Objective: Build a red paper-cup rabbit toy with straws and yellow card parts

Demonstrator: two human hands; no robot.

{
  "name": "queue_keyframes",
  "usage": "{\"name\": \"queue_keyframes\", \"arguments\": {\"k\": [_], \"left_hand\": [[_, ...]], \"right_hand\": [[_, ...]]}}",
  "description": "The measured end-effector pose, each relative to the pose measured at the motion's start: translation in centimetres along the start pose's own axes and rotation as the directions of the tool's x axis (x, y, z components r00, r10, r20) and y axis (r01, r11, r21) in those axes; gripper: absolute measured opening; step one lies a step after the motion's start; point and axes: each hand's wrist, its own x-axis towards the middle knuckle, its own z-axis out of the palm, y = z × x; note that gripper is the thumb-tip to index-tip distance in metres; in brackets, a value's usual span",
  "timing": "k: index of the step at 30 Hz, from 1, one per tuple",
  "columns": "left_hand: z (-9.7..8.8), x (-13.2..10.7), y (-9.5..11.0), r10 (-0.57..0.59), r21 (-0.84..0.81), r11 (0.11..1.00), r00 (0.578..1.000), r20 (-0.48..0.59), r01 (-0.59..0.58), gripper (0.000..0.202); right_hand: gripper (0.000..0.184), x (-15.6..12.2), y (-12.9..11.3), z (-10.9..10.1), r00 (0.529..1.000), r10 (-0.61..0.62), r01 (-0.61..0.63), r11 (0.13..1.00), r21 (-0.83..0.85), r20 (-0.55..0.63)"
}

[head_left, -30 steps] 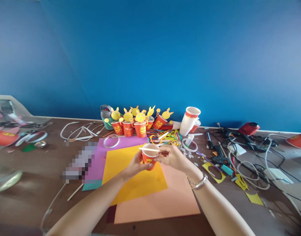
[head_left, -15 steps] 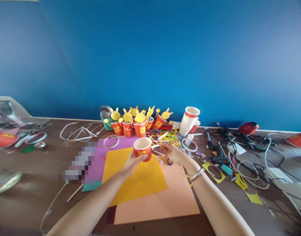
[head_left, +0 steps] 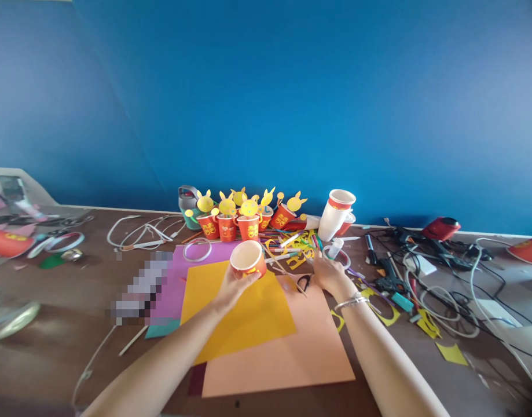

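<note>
My left hand (head_left: 231,285) is closed round a small red paper cup (head_left: 248,259) with gold print, held tilted just above a yellow paper sheet (head_left: 239,318). My right hand (head_left: 329,273), with a bracelet on the wrist, rests palm down at the edge of a pile of coloured paper strips (head_left: 292,243). Its fingertips are hidden behind the back of the hand. Black-handled scissors (head_left: 304,282) lie just left of it, and a small white glue bottle (head_left: 334,248) stands just beyond it.
A row of red cups with yellow bunny cut-outs (head_left: 231,220) stands by the blue wall, next to stacked white cups (head_left: 335,214). Peach (head_left: 292,353) and purple (head_left: 179,278) sheets lie under the yellow one. A glue gun (head_left: 387,281) and tangled cables (head_left: 443,295) fill the right side.
My right hand let go of the thin stick it held across the cup and moved right to the strip pile. My left hand raised and tilted the cup slightly leftwards.
</note>
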Motion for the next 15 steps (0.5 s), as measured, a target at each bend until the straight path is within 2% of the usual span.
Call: {"name": "queue_keyframes", "arguments": {"k": [6,10,12,15], "left_hand": [[-0.4,0.1,-0.1,0.102,0.097,0.99,0.994,-0.028,-0.099,0.057],[-0.3,0.0,-0.1,0.225,0.174,0.963,0.968,-0.11,-0.204,0.061],[-0.2,0.1,-0.3,0.19,0.093,0.979,0.976,-0.11,-0.18,0.058],[0.1,0.4,-0.3,-0.001,-0.219,0.975,0.994,-0.111,-0.023,0.047]], "right_hand": [[0.041,-0.6,0.6,-1.5,0.999,-0.053,0.053,0.999,-0.014,0.007],[0.041,-1.5,1.6,-2.8,0.983,-0.144,0.15,0.988,0.045,-0.114],[0.044,-1.8,1.8,-3.3,0.969,-0.173,0.195,0.974,0.114,-0.176],[0.042,-2.2,1.3,-3.5,0.927,-0.291,0.346,0.907,0.239,-0.236]]}}
